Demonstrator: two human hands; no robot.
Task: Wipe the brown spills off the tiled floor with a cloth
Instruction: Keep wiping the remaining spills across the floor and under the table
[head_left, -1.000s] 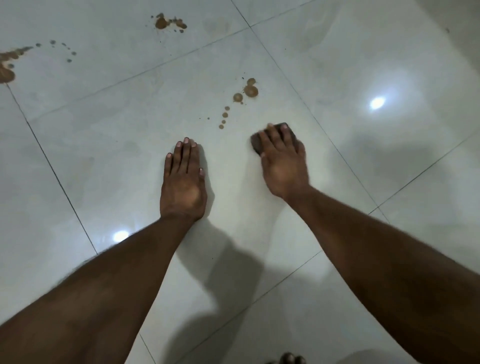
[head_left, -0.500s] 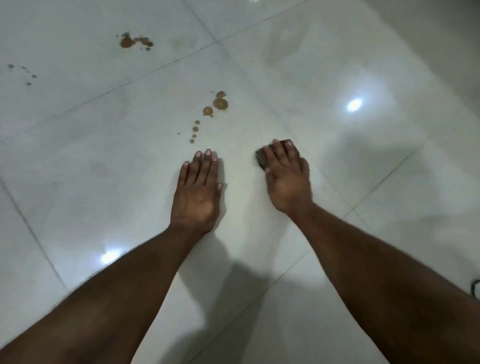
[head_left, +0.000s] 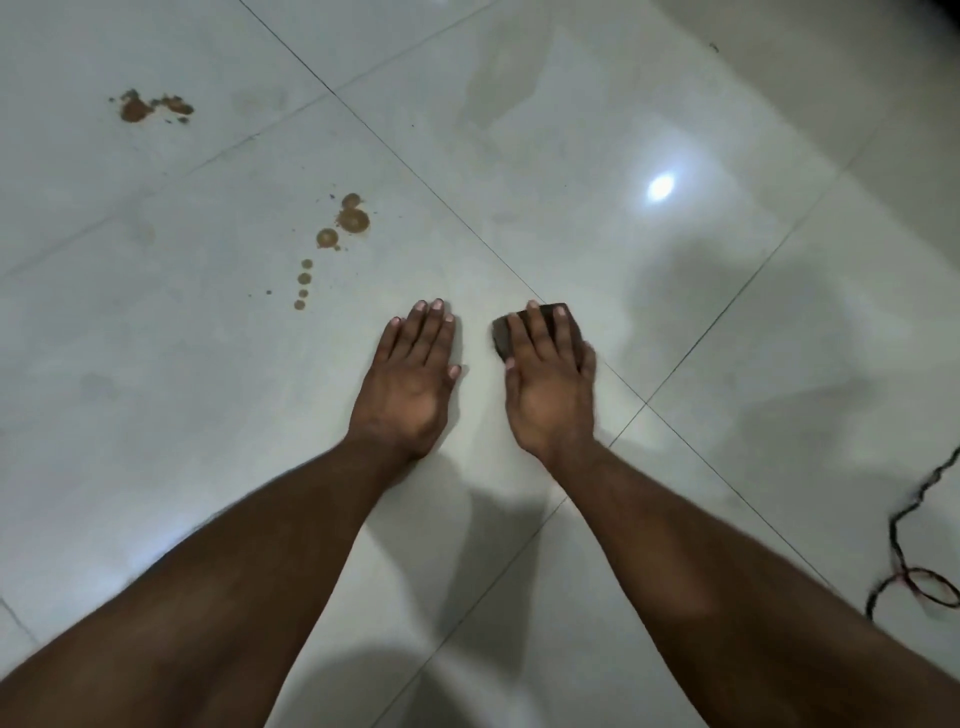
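Right hand (head_left: 550, 387) presses the dark folded cloth (head_left: 540, 332) flat to the tiled floor (head_left: 571, 130), fingers straight and laid over it. Over the last second it has barely moved on the tile; the view shifted more than the cloth did. Left hand (head_left: 410, 384) braces flat, fingers together. Nearest brown spill trail (head_left: 337, 234) and far spill (head_left: 150, 106) look untouched, so wiping has yet to reach them.

place: indoor room, likely a home | evidence: glossy pale tiled floor (head_left: 571, 130), loose cable (head_left: 904, 519)
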